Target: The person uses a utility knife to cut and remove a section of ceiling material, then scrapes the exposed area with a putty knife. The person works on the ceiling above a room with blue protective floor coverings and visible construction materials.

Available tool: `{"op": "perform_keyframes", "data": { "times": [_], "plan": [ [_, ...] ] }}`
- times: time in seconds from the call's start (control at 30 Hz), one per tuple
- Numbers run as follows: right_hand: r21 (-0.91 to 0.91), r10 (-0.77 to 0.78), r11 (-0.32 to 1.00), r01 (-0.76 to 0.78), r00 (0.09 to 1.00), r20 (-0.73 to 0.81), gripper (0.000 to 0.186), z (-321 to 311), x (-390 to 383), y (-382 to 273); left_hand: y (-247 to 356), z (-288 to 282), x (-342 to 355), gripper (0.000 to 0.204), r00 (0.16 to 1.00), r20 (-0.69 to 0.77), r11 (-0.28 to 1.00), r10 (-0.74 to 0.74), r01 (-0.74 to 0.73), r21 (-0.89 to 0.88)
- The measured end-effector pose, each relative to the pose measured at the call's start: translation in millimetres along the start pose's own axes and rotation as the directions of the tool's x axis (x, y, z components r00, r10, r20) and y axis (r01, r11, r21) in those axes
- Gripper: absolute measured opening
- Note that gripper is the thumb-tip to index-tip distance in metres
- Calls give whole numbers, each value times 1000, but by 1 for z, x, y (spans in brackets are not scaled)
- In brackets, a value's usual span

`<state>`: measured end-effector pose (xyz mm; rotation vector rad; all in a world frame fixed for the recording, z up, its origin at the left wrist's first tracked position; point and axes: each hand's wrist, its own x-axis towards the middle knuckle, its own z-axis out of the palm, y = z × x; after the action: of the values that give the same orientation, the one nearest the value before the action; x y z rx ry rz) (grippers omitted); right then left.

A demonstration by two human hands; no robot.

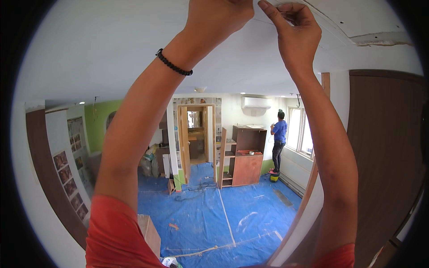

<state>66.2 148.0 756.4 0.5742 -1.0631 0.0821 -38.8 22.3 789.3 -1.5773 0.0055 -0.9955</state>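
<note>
Both my arms reach up to the white ceiling (134, 44). My left hand (223, 15), with a black braided bracelet (173, 63) on its wrist, is closed near the ceiling; the top edge of the view cuts off its fingertips. Just to its right is my right hand (300, 33), fingers curled in and thumb pointing up toward the left hand. What either hand holds, if anything, is too small or hidden to make out. Right of my right hand, the ceiling has a cut panel seam with a rough, chipped edge (384, 43).
Blue sheeting (192, 219) covers the floor far below. A person in a blue shirt (279, 130) stands on a bucket (274, 177) by the window (297, 129). A wooden cabinet (247, 169) stands beneath an air conditioner (256, 103). A dark brown panel (384, 156) rises close on my right.
</note>
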Motion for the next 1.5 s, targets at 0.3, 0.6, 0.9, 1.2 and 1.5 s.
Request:
{"op": "perform_keyframes", "data": {
  "times": [0.3, 0.6, 0.9, 1.2, 1.5],
  "plan": [
    [-15, 102, 994, -104, 990, -97, 27, -4, -6, 10, -1, -17, -8, 21, 982, 174, 995, 73, -83, 49],
    [40, 298, 955, -295, 949, -100, 33, 7, 9, -24, 0, -23, -33, 18, 901, 99, 857, -422, 432, -281],
    [21, 376, 927, -375, 924, -75, 21, 7, 15, -39, 5, -20, -19, 18, 943, 3, 909, -334, 323, -263],
    [-14, 354, 935, -354, 934, 34, 25, -15, 2, -20, 3, -12, -20, 23, 902, 39, 880, -430, 428, -207],
    [-15, 278, 961, -277, 961, 16, 19, -13, 9, -16, -4, 8, -27, 24, 885, -95, 867, -456, 417, -273]
  ]
}}
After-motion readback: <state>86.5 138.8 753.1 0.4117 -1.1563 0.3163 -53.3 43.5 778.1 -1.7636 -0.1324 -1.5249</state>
